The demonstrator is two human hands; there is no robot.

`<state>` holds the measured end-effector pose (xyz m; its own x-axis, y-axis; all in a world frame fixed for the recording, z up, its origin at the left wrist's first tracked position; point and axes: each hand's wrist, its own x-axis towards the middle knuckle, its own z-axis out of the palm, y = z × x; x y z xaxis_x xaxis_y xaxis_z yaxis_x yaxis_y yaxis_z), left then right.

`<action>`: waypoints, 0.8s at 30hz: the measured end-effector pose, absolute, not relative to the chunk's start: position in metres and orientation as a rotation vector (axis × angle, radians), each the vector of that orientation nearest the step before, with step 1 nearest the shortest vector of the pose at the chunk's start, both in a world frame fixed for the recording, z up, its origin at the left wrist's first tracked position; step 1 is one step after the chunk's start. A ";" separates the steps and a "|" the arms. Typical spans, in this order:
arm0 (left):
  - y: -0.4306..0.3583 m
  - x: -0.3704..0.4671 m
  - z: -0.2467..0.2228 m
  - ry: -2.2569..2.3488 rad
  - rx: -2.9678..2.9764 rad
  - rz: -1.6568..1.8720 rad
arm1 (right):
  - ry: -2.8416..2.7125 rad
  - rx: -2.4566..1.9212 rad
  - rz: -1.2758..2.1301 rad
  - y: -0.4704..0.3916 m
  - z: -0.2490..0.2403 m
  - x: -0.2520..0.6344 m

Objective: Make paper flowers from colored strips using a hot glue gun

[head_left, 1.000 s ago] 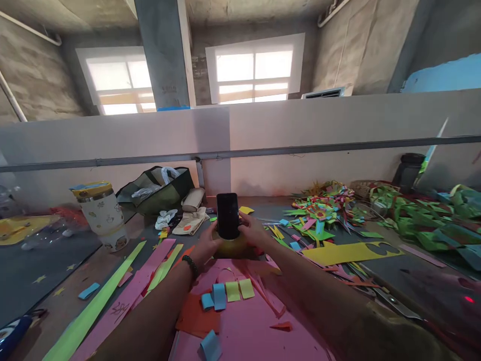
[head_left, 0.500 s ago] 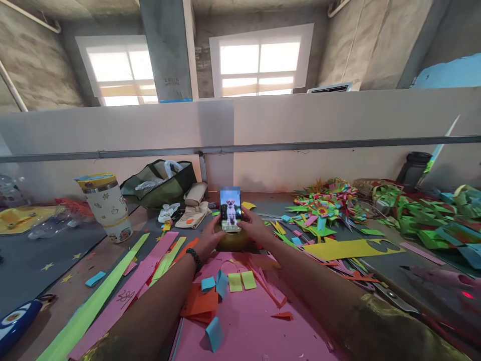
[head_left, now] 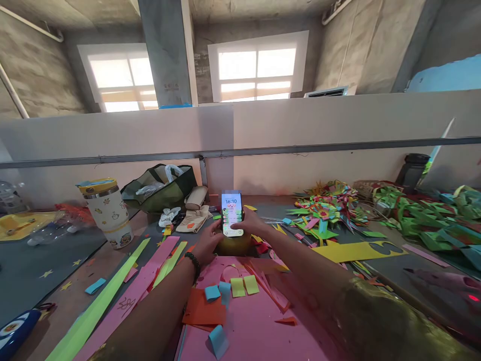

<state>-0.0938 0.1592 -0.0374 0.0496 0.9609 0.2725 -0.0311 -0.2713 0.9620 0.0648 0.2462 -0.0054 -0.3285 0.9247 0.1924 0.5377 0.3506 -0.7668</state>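
Note:
A phone (head_left: 232, 213) stands upright at the middle, its lit screen facing me and showing 16:10 over a list of panels. My left hand (head_left: 209, 241) holds its left edge, fingers bent around it, with a dark bead bracelet on the wrist. My right hand (head_left: 253, 224) grips the right edge, its thumb over the lower part of the screen. Below the hands lies a pink sheet (head_left: 263, 326) with orange paper (head_left: 203, 308), small blue folded pieces (head_left: 218, 342) and two yellow squares (head_left: 244, 286) on it.
Left are a tumbler (head_left: 108, 213), a green bag (head_left: 160, 188) and long paper strips (head_left: 105, 301). A colourful paper pile (head_left: 326, 205), yellow strip (head_left: 353, 251), pink glue gun (head_left: 443, 281) and dark bottle (head_left: 412, 170) stand or lie to the right.
The phone screen has switched from a picture of a white dog to a 16:10 screen with panels. My right thumb has moved over the lower screen. The view has shifted slightly.

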 end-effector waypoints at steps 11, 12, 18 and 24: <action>0.162 -0.094 -0.038 1.013 1.440 1.376 | -1.945 -1.301 0.630 0.248 -0.012 0.056; 0.162 -0.095 -0.039 1.013 1.454 1.376 | -1.938 -1.308 0.618 0.246 -0.012 0.055; 0.166 -0.097 -0.044 1.044 1.533 1.375 | -1.898 -1.377 0.525 0.236 -0.006 0.050; 0.169 -0.098 -0.049 1.099 1.601 1.396 | -1.881 -1.509 0.473 0.237 0.001 0.046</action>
<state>-0.0982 0.1694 -0.0488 0.0442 0.9305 0.3636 0.1353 -0.3662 0.9207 0.0457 0.2368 0.0009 -0.1055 0.9560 0.2739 0.7124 0.2648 -0.6499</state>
